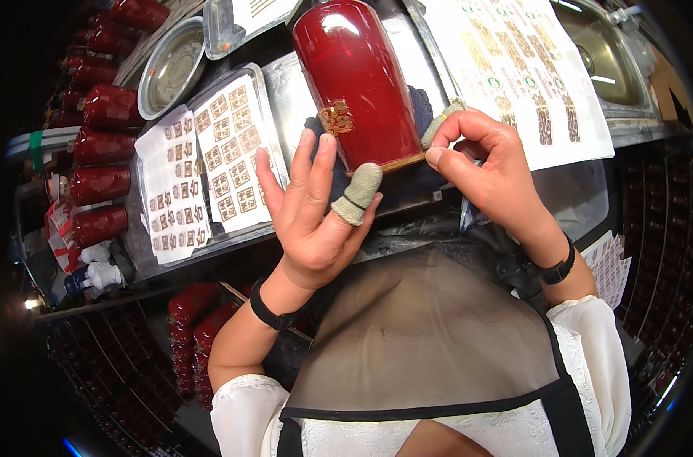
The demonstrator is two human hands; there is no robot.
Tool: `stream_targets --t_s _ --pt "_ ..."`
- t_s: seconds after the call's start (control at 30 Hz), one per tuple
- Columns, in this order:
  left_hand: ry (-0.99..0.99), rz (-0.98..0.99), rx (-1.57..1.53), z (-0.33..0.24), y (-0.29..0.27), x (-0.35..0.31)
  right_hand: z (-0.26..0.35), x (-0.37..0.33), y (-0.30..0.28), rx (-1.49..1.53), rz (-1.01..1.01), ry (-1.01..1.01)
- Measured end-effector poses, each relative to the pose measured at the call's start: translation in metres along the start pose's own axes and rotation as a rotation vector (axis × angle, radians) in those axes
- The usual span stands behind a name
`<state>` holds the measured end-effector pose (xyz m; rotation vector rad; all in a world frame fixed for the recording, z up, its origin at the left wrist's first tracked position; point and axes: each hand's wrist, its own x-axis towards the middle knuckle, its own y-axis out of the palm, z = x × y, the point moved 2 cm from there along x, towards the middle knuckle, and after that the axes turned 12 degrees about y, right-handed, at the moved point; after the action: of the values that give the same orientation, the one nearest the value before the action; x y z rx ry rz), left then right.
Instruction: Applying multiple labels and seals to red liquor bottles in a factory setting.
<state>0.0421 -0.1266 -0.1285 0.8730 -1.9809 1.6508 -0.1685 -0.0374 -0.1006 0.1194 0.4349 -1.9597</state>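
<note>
While my left hand (316,206) sits spread and unclenched against the near side of the red vase (358,80), its thumb capped in a grey finger cot (358,194), my right hand (487,164) pinches the vase's gold bottom rim. The vase lies on a dark cloth (419,107) on the bench. Left of it, a metal tray (266,84) holds sheets of gold decals (228,152). Beyond sits a steel bowl (171,65); whether it holds anything I cannot tell. More red vases (102,145) line the left.
</note>
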Motion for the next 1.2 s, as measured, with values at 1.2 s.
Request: stream_targets --t_s 1.2 --pt "-0.017 0.029 0.024 -0.005 -0.001 -0.004 0.003 0.001 0.020 -0.061 -0.063 -0.066"
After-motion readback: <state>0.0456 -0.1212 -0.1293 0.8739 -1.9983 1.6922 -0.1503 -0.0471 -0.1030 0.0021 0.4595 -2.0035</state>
